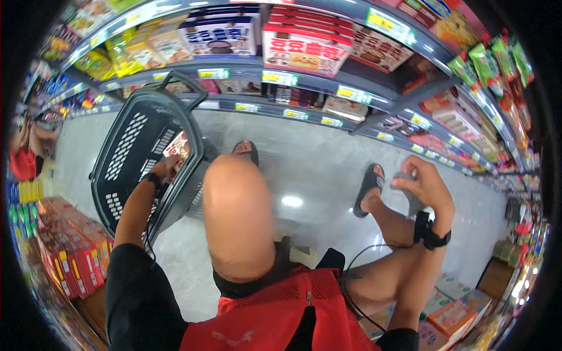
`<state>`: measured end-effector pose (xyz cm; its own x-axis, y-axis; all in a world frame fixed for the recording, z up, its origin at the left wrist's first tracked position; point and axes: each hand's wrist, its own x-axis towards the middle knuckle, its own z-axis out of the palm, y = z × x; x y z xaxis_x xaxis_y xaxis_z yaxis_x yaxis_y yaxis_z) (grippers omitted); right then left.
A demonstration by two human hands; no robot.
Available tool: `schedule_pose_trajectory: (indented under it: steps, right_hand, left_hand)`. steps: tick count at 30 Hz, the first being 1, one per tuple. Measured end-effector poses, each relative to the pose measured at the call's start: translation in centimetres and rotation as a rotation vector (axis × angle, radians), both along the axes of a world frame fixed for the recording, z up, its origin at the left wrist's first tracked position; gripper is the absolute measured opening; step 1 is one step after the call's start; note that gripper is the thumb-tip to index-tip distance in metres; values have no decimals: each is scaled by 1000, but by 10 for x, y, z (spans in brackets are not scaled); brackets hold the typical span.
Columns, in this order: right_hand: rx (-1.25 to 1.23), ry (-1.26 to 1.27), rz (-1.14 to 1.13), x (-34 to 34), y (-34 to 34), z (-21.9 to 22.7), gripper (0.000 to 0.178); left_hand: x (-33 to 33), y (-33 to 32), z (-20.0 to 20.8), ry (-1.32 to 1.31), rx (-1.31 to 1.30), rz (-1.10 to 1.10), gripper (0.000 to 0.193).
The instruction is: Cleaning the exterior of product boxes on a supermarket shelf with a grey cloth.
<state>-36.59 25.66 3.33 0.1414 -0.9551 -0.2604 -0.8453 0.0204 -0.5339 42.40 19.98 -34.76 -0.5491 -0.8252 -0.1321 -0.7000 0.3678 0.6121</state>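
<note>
My left hand [168,167] reaches down into a dark grey shopping basket [198,137] on my left. Its fingers are closed at the lower edge of a red-and-white printed package [178,147], which stands tilted against the inner side of the basket. The contents deeper in the basket are partly hidden by my arm. My right hand [424,182] hangs above the floor beside my right knee, thumb and bent fingers apart, holding nothing that I can make out. A dark grey shape shows behind its thumb.
Ahead runs a shelf with red snack boxes [307,50], blue-and-white boxes [219,35] and yellow bags [120,54]. Green packets [489,64] hang at the right. Stacked red cartons [67,248] stand at the left, orange-and-white boxes [453,316] at the lower right. Another person [26,152] is far left.
</note>
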Motion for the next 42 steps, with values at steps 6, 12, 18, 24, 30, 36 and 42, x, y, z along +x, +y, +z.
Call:
schedule_pose_trajectory:
  steps: [6, 12, 18, 24, 30, 36, 42]
  right_hand:
    - [13, 91, 38, 12, -4, 4, 38]
    - [-124, 47, 145, 31, -18, -8, 42]
    - [-23, 59, 110, 43, -12, 17, 39]
    - [-196, 30, 216, 35, -6, 26, 36]
    - [-263, -25, 195, 16, 4, 29, 34]
    - [-558, -852, 186, 4, 10, 59, 30]
    - [-769, -1477, -472, -10, 26, 58, 35]
  left_hand:
    - [-87, -16, 105, -8, 593, 451, 23]
    - [18, -13, 46, 289, 1069, 1119, 24]
    - [-66, -21, 185, -235, 63, 957, 30]
    - [-114, 16, 382, -271, -327, 712, 27]
    - [-246, 14, 504, 10, -363, 410, 34]
    - [-404, -5, 519, 201, -28, 108, 39]
    - [-519, -11, 461, 388, 356, -96, 34]
